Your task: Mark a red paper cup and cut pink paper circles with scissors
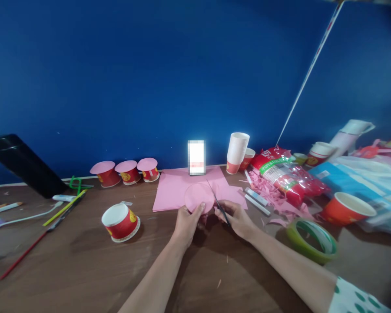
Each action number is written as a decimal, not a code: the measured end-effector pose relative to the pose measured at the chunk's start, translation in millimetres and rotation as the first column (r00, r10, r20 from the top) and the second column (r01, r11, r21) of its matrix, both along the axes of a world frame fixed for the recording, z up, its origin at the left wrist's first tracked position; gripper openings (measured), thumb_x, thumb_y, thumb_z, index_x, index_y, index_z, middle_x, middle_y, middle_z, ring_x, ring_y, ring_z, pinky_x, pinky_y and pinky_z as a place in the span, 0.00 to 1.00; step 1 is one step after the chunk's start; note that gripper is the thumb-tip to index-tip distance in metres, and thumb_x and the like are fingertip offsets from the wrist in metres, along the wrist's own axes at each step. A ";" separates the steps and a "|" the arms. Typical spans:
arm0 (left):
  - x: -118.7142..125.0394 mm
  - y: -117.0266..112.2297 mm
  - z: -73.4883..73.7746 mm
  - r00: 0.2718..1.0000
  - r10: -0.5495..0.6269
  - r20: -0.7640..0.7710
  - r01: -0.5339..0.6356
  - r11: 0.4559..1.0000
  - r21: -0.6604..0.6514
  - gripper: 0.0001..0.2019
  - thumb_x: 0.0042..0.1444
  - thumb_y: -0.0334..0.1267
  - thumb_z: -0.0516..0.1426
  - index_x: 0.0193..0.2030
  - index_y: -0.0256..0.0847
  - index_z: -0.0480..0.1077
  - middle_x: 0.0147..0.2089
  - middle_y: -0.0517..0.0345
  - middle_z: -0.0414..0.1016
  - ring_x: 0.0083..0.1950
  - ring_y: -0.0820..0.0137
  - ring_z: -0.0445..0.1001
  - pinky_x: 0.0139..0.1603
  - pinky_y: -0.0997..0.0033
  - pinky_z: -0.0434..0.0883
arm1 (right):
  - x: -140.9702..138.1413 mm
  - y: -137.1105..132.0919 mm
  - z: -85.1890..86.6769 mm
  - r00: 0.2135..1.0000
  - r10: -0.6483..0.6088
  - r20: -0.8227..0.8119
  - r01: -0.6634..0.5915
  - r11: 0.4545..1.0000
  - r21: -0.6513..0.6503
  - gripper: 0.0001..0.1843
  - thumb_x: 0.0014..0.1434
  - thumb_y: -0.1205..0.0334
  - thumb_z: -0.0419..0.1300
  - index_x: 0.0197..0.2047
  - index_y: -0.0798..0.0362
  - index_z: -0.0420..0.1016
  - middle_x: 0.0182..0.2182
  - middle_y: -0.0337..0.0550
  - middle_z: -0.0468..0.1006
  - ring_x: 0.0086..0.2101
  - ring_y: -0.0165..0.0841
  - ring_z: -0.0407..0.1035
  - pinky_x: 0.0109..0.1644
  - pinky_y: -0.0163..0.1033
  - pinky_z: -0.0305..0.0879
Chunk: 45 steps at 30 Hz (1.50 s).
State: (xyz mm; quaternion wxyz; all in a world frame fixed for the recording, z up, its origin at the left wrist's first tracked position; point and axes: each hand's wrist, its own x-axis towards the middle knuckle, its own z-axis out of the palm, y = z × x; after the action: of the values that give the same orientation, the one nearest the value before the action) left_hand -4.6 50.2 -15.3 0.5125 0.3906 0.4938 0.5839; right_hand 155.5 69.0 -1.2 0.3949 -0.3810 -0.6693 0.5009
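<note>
My left hand (188, 222) is closed on a round pink paper disc (198, 196), thumb on its lower edge. It seems to sit on a cup that my hand hides. My right hand (235, 217) grips small scissors (217, 201), whose blades point up along the disc's right edge. Both hands are over the brown table (84, 269), just in front of flat pink paper sheets (172, 189).
A red paper cup (120, 222) lies to the left. Three pink-topped red cups (127, 171) stand by the blue wall, with stacked white cups (237, 150), a red bag (285, 176), pink scraps (263, 182), glue sticks (256, 198), a green tape roll (312, 241), an orange cup (347, 208), and pens (63, 208).
</note>
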 end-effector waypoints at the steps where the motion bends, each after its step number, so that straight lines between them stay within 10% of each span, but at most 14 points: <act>1: 0.1 0.0 0.5 1.000 0.003 -0.003 -0.003 1.000 -0.005 0.18 0.44 0.49 0.60 0.28 0.30 0.72 0.19 0.56 0.70 0.18 0.74 0.65 0.19 0.76 0.63 | 0.2 -0.2 0.6 1.000 -0.002 -0.002 0.002 1.000 0.000 0.16 0.53 0.50 0.59 0.36 0.56 0.71 0.22 0.36 0.63 0.23 0.26 0.56 0.24 0.31 0.53; 45: 1.3 0.8 2.6 0.999 0.024 0.041 -0.023 1.000 -0.019 0.19 0.42 0.48 0.61 0.28 0.30 0.72 0.17 0.57 0.69 0.18 0.75 0.65 0.20 0.75 0.63 | 0.7 1.5 -2.2 0.997 0.014 -0.081 -0.017 0.999 -0.036 0.14 0.52 0.53 0.60 0.37 0.55 0.71 0.23 0.35 0.65 0.24 0.25 0.57 0.26 0.31 0.54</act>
State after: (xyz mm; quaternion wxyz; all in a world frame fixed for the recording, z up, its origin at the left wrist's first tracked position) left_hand -3.3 51.0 -12.7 0.5192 0.3678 0.4931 0.5933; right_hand 156.2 70.5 -3.5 0.4105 -0.3624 -0.6465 0.5311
